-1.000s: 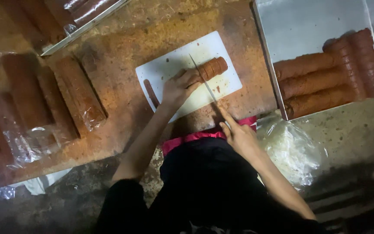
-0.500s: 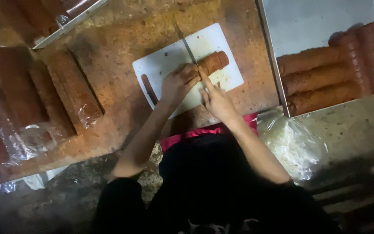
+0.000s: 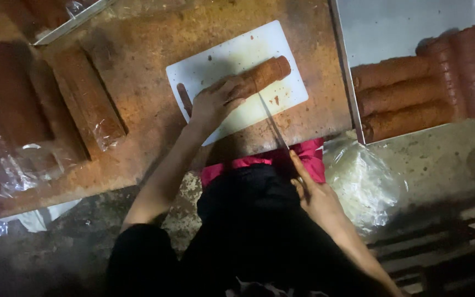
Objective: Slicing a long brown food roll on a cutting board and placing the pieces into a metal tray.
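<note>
A reddish-brown sausage-like log (image 3: 264,73) lies on a white cutting board (image 3: 221,60) on a worn wooden table. My left hand (image 3: 218,100) presses down on the log's near end. My right hand (image 3: 315,193) is drawn back over my lap and grips the handle of a long thin knife (image 3: 273,124). The blade points up toward the log, its tip close to the board's near edge. A thin dark strip (image 3: 184,99) lies on the board left of my left hand.
A metal tray (image 3: 402,33) at the right holds several sliced brown logs (image 3: 413,99). Plastic-wrapped logs (image 3: 86,99) lie on the table at the left, with another tray (image 3: 67,19) at the top left. A crumpled clear plastic bag (image 3: 364,181) sits by my right knee.
My right hand has pulled the knife back from across the log toward my lap. My left hand stays on the log.
</note>
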